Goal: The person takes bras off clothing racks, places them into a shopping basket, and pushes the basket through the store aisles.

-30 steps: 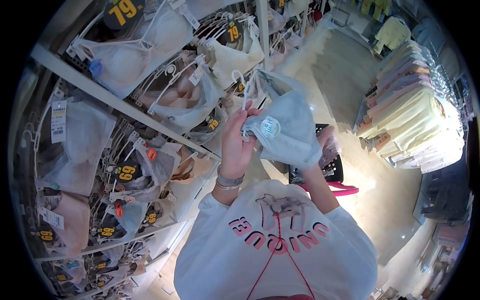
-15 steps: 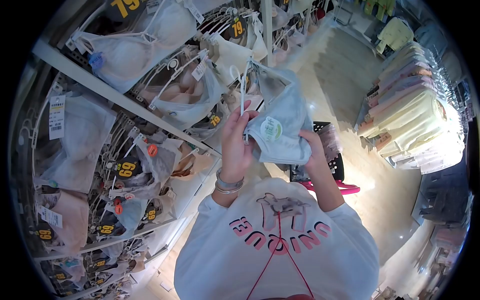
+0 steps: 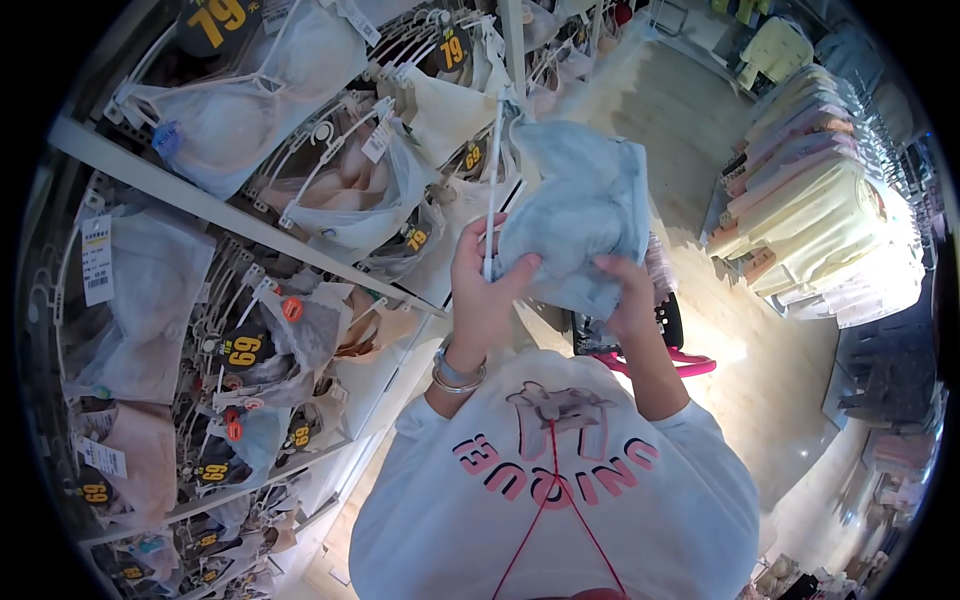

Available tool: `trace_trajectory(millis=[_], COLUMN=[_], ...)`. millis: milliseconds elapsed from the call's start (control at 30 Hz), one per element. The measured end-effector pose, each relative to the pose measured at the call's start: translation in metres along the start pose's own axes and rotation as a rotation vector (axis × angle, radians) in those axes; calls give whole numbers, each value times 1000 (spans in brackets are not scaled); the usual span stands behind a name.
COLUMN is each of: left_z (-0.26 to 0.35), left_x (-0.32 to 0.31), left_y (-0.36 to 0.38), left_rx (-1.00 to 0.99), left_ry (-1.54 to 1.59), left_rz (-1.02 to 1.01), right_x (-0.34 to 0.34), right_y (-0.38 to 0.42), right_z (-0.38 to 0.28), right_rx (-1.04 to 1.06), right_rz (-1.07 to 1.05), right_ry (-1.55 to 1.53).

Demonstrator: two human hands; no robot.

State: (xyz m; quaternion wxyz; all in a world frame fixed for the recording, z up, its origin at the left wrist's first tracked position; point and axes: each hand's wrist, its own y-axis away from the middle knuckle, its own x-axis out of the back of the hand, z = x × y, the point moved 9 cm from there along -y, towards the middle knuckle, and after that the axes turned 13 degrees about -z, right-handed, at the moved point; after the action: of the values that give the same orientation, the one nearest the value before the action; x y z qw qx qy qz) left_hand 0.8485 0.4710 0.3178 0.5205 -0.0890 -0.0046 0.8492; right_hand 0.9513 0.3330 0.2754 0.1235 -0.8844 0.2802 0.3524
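A light blue bra [image 3: 575, 205] hangs from a white hanger [image 3: 494, 180] in front of my chest. My left hand [image 3: 483, 295] is closed around the hanger and the bra's left edge, its thumb lying on the fabric. My right hand [image 3: 630, 298] pinches the bra's lower right part between thumb and fingers. The fabric is spread between both hands, its plain surface facing up. Parts of the fingers are hidden behind the cloth.
Racks of hanging bras with black price discs [image 3: 243, 347] stand close on my left, edged by a white rail [image 3: 230, 220]. A black basket [image 3: 672, 320] with a pink handle [image 3: 690, 366] is beyond my right forearm. A rack of pale tops [image 3: 820, 240] is at right.
The bra has been turned and spread wider, so its round green-and-white label no longer shows. My left thumb now lies on the fabric. The view has shifted slightly.
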Motion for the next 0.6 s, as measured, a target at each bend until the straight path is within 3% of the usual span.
trace_trajectory(millis=[33, 233, 433, 600], left_z=[0, -6, -8, -6], left_x=[2, 0, -3, -3], left_y=[-1, 0, 8, 9], left_rx=[-4, -18, -38, -72], left_ry=[3, 72, 98, 93], left_rz=[-2, -71, -59, -82], right_x=[-6, -26, -26, -11], right_y=[0, -8, -5, -6], right_z=[2, -15, -18, -6], right_rx=[-31, 53, 58, 22], right_rz=[-84, 1, 57, 74], right_ry=[-131, 221, 261, 73])
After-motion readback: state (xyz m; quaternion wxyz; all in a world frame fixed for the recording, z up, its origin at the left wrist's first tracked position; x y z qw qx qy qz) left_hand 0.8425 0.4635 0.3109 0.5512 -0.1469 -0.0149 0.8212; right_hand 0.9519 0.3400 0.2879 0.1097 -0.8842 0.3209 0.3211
